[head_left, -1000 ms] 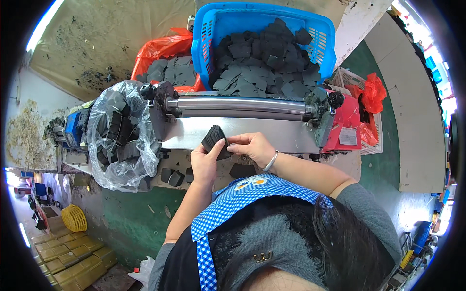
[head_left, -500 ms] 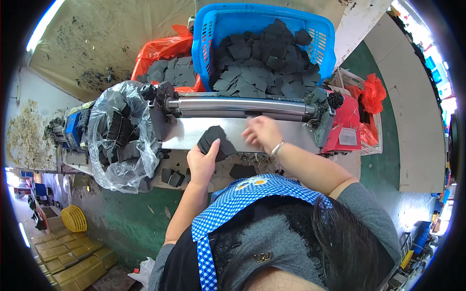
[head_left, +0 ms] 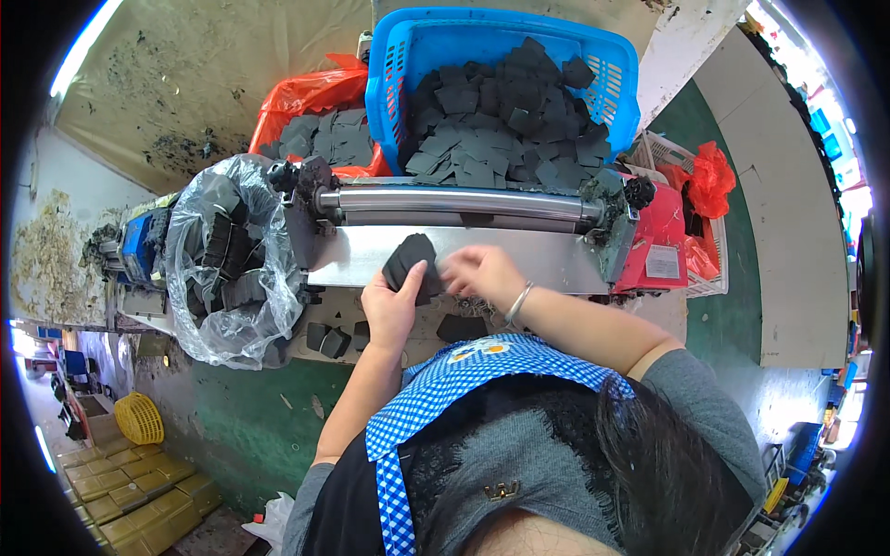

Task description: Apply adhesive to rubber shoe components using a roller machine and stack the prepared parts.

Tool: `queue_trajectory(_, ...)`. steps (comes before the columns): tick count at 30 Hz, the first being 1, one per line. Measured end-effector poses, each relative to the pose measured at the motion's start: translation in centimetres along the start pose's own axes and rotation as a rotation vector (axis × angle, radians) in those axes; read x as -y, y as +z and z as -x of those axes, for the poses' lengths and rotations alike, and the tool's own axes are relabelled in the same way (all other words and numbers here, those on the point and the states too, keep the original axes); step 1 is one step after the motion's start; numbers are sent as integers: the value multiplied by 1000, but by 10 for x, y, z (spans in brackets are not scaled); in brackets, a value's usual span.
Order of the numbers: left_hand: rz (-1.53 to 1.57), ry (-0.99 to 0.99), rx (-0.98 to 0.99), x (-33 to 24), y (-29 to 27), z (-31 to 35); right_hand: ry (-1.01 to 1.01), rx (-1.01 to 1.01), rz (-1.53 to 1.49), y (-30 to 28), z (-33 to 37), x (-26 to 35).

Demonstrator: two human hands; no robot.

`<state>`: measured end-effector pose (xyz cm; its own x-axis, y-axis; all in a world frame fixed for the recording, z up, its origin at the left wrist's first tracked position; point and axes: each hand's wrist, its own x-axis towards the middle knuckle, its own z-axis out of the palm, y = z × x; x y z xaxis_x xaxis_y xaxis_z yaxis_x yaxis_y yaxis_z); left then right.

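Note:
A fanned stack of thin black sheet pieces (head_left: 411, 262) is held in my left hand (head_left: 387, 310), thumb on top, over the metal feed plate (head_left: 556, 255). Close to the stack's right edge is my right hand (head_left: 487, 276), a bracelet at its wrist. Its fingers are smeared by motion, so whether they pinch a piece cannot be made out. Beyond the plate, a steel roller (head_left: 454, 201) spans the machine, and a dark piece (head_left: 476, 221) lies just below it.
Behind the roller stands a blue basket (head_left: 505, 20) heaped with black pieces, beside a red bag (head_left: 311, 91) of similar ones. A clear plastic bag (head_left: 236, 329) hangs at the left. Loose black pieces (head_left: 462, 327) lie below the plate. A red machine housing (head_left: 654, 232) is at the right.
My right hand has moved left from the plate toward the stack. The dark piece at the roller shows more plainly now. My left hand has shifted slightly, still holding the stack.

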<state>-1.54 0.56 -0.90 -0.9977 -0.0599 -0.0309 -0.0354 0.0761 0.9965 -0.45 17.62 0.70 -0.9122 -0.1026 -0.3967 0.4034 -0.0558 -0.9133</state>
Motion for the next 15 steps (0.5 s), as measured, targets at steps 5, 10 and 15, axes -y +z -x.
queue_trajectory(5,321,-244,136,-20,2,5,-75,57,176,10,8,2)
queue_trajectory(10,321,-183,160,-10,-3,1,39,99,-3,-6,-6,-4)
queue_trajectory(15,84,-123,90,-7,-5,-1,192,-265,-186,-26,-21,0)
